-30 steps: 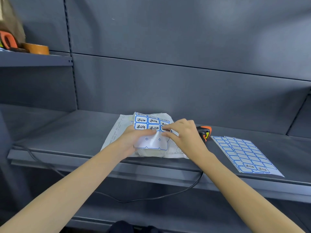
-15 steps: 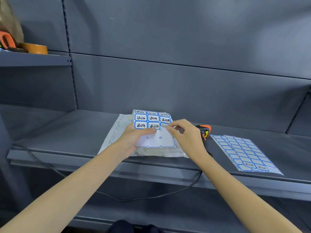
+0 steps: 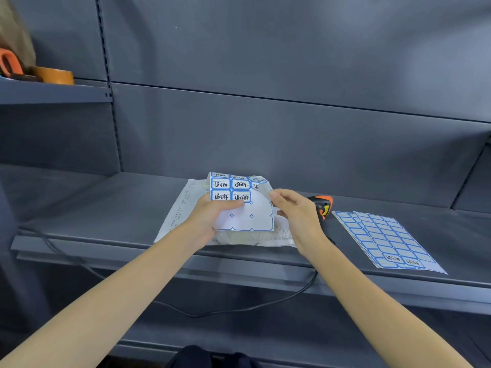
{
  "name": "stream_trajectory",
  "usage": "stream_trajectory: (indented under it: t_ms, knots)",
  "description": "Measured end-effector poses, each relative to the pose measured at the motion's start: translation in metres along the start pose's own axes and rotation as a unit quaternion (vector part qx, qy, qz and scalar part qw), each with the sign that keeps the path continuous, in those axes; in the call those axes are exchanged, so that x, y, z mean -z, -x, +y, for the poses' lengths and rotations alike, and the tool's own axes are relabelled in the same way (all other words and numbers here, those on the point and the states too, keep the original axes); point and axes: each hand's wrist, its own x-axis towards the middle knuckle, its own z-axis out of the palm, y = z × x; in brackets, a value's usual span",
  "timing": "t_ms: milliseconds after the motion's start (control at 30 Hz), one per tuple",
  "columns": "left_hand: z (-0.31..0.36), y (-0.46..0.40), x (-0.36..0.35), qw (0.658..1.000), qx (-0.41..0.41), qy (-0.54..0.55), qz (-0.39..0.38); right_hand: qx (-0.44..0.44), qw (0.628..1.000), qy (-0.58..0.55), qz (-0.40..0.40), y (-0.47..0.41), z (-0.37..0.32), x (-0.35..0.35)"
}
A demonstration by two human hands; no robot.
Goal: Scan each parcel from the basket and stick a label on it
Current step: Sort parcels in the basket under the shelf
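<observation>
A white plastic parcel [image 3: 180, 208] lies flat on the grey shelf [image 3: 106, 208]. Above it my left hand [image 3: 210, 216] grips a label sheet [image 3: 247, 219] with blue-framed labels, thumb on its face. My right hand [image 3: 295, 213] pinches one label [image 3: 263, 188] at the sheet's right edge; the label is partly peeled up and shows its grey back. An orange and black barcode scanner [image 3: 322, 205] lies on the shelf just behind my right hand, largely hidden by it.
A second, mostly used label sheet [image 3: 385, 240] lies on the shelf to the right. The scanner's black cable [image 3: 239, 310] hangs below the shelf edge. On an upper left shelf sit a brown tape roll [image 3: 54, 75] and an orange-handled tool [image 3: 9, 61].
My right hand has lifted the pinched label off the sheet, pulling it up and to the right. The sheet has tilted a little in my left hand.
</observation>
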Motion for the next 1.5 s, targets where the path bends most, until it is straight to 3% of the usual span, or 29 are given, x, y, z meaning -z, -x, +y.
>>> stream_trajectory:
  t_ms: [133,333,733,900,1033,1233,1500]
  knots:
    - [-0.001,-0.001,0.002,1.000,0.005,0.003,0.001,0.001,1.000,0.009,0.003,0.000,0.001,-0.002]
    - [-0.002,-0.002,0.002,1.000,0.008,0.018,-0.006,0.150,0.969,0.196,0.016,0.008,0.004,-0.006]
    - [-0.002,0.002,0.005,0.999,0.014,0.031,0.013,0.153,0.978,0.141,0.015,0.010,0.009,-0.004]
    - [0.007,0.004,0.012,0.999,-0.007,0.042,0.029,0.130,0.988,0.058,0.053,0.001,0.008,-0.003]
    - [0.024,0.006,0.035,0.995,-0.028,0.062,0.078,0.125,0.980,0.142,0.058,-0.017,0.003,0.001]
    - [0.039,0.011,0.070,0.989,-0.025,0.078,0.124,0.174,0.915,0.358,-0.065,-0.046,0.005,-0.017]
    - [0.037,0.018,0.096,0.987,-0.034,0.084,0.133,0.221,0.804,0.516,-0.195,-0.049,0.008,-0.045]
